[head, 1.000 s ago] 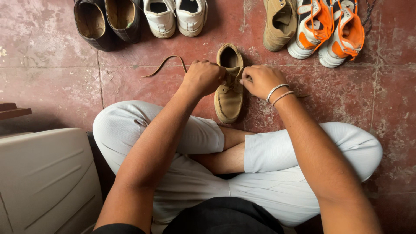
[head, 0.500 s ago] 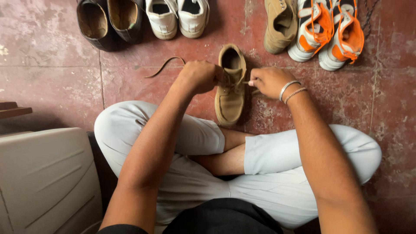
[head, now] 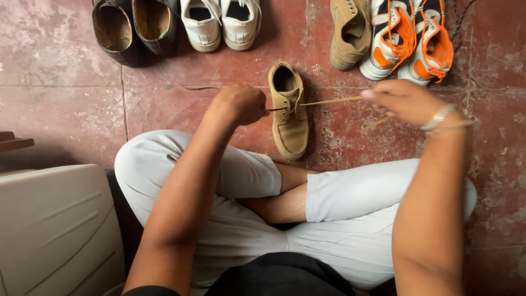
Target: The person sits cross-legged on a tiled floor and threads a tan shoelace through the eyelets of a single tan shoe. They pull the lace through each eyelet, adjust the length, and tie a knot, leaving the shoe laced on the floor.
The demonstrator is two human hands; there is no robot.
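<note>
A tan suede shoe (head: 289, 118) stands on the red floor in front of my crossed legs, toe towards me. My left hand (head: 235, 103) is fisted against the shoe's left side, gripping the left end of its tan lace. My right hand (head: 404, 100), blurred with motion and wearing silver bracelets, is off to the right of the shoe and pinches the other end of the lace (head: 331, 101), which runs taut from the eyelets to my fingers. A loose lace end lies on the floor left of my left hand.
A row of shoes lines the top edge: dark brown pair (head: 134, 27), white pair (head: 219, 22), a second tan shoe (head: 349, 33), orange-and-white sneakers (head: 408, 41). A pale plastic seat (head: 55, 230) is at lower left.
My right hand has swung out to the right, drawing the lace through the eyelets until it is taut. My left hand stayed by the shoe, shifting slightly left.
</note>
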